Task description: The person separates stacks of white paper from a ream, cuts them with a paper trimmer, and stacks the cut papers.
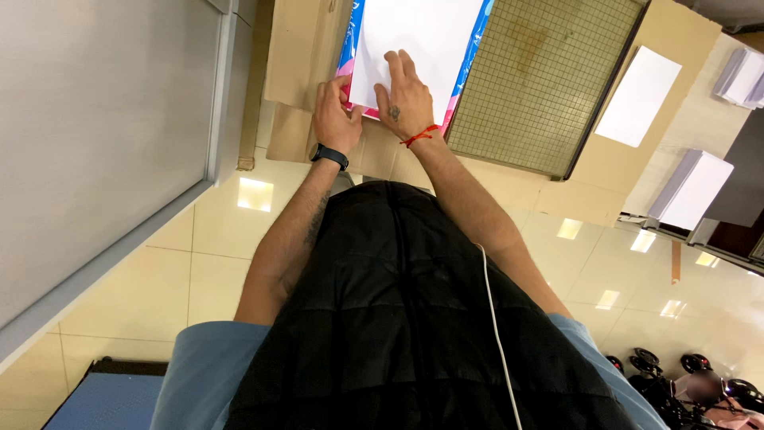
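Head view, and nearest the lens is a black quilted vest (414, 318) over blue sleeves, a white cable (497, 318) trailing down its front. Both forearms reach away from the camera toward the top of the frame.

Left hand (334, 115), black watch (329, 155) on the wrist, sits at the near corner of the wrapper (348, 40) — a blue and pink paper pack, opened, with a white paper stack (422, 36) lying in it. Its fingers are curled together on that corner edge; whether they truly pinch it, I cannot tell. Right hand (406, 99), red thread (422, 135) at the wrist, lies flat on the stack's near end, fingers (402, 68) straight, close together, pressing down on the paper, not clamped round anything.

The stack's long axis runs away from the person, straight up the frame, the far end cut off by the picture's edge. Pack and stack rest on brown cardboard (298, 56) on the tabletop.

Just right of the pack: one gridded cutting mat (541, 80), touching or nearly touching the wrapper. Beyond it one loose white sheet (638, 95) on the tan tabletop (684, 32). Further right, well apart, two more white paper stacks: one (694, 189) on a lower ledge, one (744, 76) at the edge.

Below, glossy cream floor tiles (215, 263); a blue mat (107, 402) at bottom left.
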